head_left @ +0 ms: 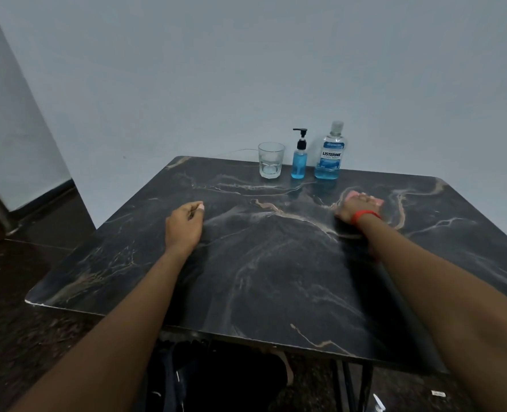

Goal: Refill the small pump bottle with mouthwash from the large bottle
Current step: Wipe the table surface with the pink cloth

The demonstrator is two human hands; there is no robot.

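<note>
A small pump bottle (299, 162) with a black pump and blue liquid stands upright at the table's far edge. Right beside it stands the large mouthwash bottle (330, 154), capped, about a third full of blue liquid. My left hand (185, 226) rests on the dark marble table (261, 263), fingers curled in, holding nothing. My right hand (356, 208), with a red band on the wrist, presses down on a pink cloth (354, 194) lying on the table, in front of the large bottle.
A clear drinking glass (271, 159) stands left of the pump bottle. The table's far edge meets a pale wall. Dark floor lies to the left, and dark items sit under the table's near edge.
</note>
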